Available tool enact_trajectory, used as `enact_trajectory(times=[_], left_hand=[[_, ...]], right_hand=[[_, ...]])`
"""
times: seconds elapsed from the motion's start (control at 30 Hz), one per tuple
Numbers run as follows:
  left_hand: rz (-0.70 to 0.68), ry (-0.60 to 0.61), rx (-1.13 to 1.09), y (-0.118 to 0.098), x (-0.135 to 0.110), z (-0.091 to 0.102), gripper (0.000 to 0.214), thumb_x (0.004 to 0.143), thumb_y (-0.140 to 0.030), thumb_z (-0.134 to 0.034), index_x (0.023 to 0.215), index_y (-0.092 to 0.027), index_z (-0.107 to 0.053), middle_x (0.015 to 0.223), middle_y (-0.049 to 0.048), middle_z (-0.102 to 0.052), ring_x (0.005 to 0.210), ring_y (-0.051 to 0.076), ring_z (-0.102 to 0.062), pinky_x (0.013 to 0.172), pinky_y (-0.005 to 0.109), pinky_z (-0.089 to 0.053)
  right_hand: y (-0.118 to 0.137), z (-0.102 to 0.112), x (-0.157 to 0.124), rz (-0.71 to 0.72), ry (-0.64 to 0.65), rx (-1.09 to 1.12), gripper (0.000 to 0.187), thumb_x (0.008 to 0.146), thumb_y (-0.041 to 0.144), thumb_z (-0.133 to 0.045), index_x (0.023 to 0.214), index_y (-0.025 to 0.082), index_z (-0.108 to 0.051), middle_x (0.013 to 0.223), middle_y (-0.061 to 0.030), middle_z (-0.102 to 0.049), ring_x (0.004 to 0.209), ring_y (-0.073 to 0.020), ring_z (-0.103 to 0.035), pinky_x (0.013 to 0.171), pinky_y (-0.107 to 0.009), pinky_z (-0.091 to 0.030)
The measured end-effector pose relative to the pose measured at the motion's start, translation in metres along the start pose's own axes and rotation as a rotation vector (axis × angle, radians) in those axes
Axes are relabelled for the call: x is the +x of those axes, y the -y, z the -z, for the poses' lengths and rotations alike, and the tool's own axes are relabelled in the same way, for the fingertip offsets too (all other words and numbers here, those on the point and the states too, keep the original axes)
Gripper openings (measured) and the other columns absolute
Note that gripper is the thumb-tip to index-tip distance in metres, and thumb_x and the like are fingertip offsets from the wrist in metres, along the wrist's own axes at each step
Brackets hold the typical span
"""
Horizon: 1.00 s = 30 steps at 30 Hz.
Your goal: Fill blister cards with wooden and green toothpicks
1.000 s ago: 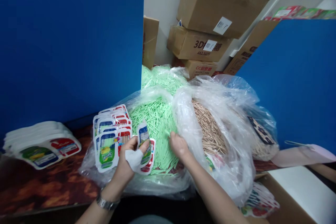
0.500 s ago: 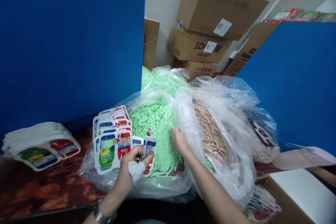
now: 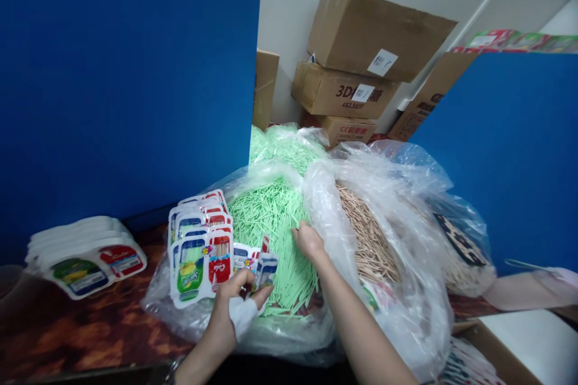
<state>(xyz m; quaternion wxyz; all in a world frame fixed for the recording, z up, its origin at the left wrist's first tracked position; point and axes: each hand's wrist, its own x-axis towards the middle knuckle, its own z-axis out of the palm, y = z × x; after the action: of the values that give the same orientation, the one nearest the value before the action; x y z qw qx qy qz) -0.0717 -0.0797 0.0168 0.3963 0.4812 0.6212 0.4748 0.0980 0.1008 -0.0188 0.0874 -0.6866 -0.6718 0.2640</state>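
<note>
Fingers (image 3: 247, 280) of the left hand (image 3: 235, 304) pinch a small printed packet (image 3: 262, 267), thumb wrapped in white tape, gripping it closed just over the near edge of the green sticks (image 3: 271, 222). Right hand (image 3: 309, 240) sits just right of that packet, fingers curled down into the green sticks by the plastic bag (image 3: 325, 210) rim; cannot tell if they grip anything. Left of the left fingers, touching the bag, a fanned stack of filled packets (image 3: 198, 246) stands tilted. Farther left on the bench (image 3: 90, 325), well apart, a pile of flat empty packets (image 3: 85, 249). Right of the right fingers, a second clear bag holds tan wooden sticks (image 3: 365, 234). Beyond both hands, blue dividers (image 3: 126, 72) and stacked cardboard boxes (image 3: 356, 60).
</note>
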Motion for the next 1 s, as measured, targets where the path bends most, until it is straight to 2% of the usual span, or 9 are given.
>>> enact_trajectory(times=[0.17,0.3,0.4,0.47,0.57,0.63,0.73,0.87,1.0], left_hand=[[0.005,0.033,-0.040,0.007,-0.001,0.003,0.035,0.073,-0.036,-0.065,0.060,-0.022,-0.036,0.056,-0.0067,-0.033,0.052,0.010,-0.031,0.049,0.023,-0.026],[-0.018,0.038,-0.017,0.015,-0.001,0.003,0.033,0.073,-0.032,-0.065,0.060,-0.021,-0.038,0.056,-0.0073,-0.033,0.052,0.010,-0.033,0.049,0.022,-0.028],[-0.065,0.029,0.045,0.022,0.000,-0.001,0.033,0.072,-0.030,-0.066,0.059,-0.021,-0.038,0.055,-0.0077,-0.034,0.051,0.010,-0.033,0.048,0.022,-0.029],[-0.110,0.034,0.100,0.023,0.001,-0.002,0.032,0.073,-0.029,-0.066,0.058,-0.020,-0.039,0.055,-0.0073,-0.037,0.050,0.010,-0.035,0.048,0.021,-0.030],[-0.231,0.032,0.201,0.017,-0.001,-0.002,0.028,0.078,-0.027,-0.064,0.060,-0.019,-0.044,0.057,-0.0059,-0.043,0.050,0.010,-0.039,0.048,0.021,-0.032],[-0.348,0.004,0.273,0.011,-0.002,-0.001,0.026,0.078,-0.024,-0.065,0.061,-0.019,-0.046,0.058,-0.0053,-0.045,0.051,0.010,-0.041,0.049,0.021,-0.033],[-0.500,-0.056,0.347,0.003,-0.004,-0.001,0.027,0.080,-0.022,-0.065,0.062,-0.019,-0.045,0.059,-0.0051,-0.044,0.052,0.011,-0.043,0.050,0.020,-0.035],[-0.580,-0.084,0.381,0.000,-0.005,-0.004,0.023,0.083,-0.021,-0.064,0.067,-0.019,-0.047,0.062,-0.0037,-0.047,0.054,0.012,-0.047,0.051,0.020,-0.038],[-0.634,-0.097,0.379,0.001,-0.004,-0.006,0.022,0.083,-0.019,-0.065,0.069,-0.019,-0.048,0.062,-0.0032,-0.050,0.055,0.012,-0.050,0.051,0.020,-0.040]], right_hand=[[-0.004,0.017,-0.018,0.057,0.053,0.333,0.014,0.087,0.031,-0.047,0.087,0.018,-0.050,0.087,-0.0103,-0.064,0.090,-0.0229,-0.060,0.072,-0.031,-0.042],[-0.002,0.023,-0.045,0.093,0.151,0.708,0.033,0.085,0.054,-0.041,0.083,0.022,-0.043,0.074,-0.0007,-0.057,0.066,-0.0152,-0.057,0.049,-0.023,-0.035],[0.010,0.028,-0.064,0.098,0.163,0.928,0.045,0.079,0.067,-0.040,0.090,0.023,-0.040,0.066,0.0060,-0.045,0.055,-0.0113,-0.048,0.045,-0.021,-0.031],[0.022,0.035,-0.076,0.106,0.179,1.134,0.047,0.077,0.065,-0.050,0.096,0.023,-0.043,0.065,0.0079,-0.038,0.052,-0.0090,-0.044,0.046,-0.020,-0.031],[0.045,0.051,-0.096,0.145,0.193,1.528,0.041,0.075,0.052,-0.067,0.097,0.022,-0.048,0.067,0.0078,-0.040,0.053,-0.0071,-0.044,0.049,-0.019,-0.034],[0.060,0.060,-0.112,0.229,0.125,1.672,0.031,0.080,0.046,-0.066,0.092,0.023,-0.049,0.067,0.0073,-0.043,0.056,-0.0072,-0.047,0.052,-0.020,-0.038],[0.075,0.066,-0.131,0.424,-0.033,1.670,0.019,0.093,0.043,-0.051,0.092,0.024,-0.049,0.067,0.0068,-0.046,0.060,-0.0087,-0.052,0.061,-0.024,-0.044],[0.081,0.057,-0.142,0.654,-0.162,1.495,0.016,0.100,0.038,-0.038,0.098,0.026,-0.048,0.070,0.0057,-0.048,0.069,-0.0113,-0.056,0.079,-0.034,-0.048],[0.079,0.043,-0.145,0.718,-0.245,1.299,0.019,0.101,0.034,-0.033,0.092,0.025,-0.047,0.073,0.0042,-0.048,0.079,-0.0131,-0.057,0.091,-0.040,-0.044]])
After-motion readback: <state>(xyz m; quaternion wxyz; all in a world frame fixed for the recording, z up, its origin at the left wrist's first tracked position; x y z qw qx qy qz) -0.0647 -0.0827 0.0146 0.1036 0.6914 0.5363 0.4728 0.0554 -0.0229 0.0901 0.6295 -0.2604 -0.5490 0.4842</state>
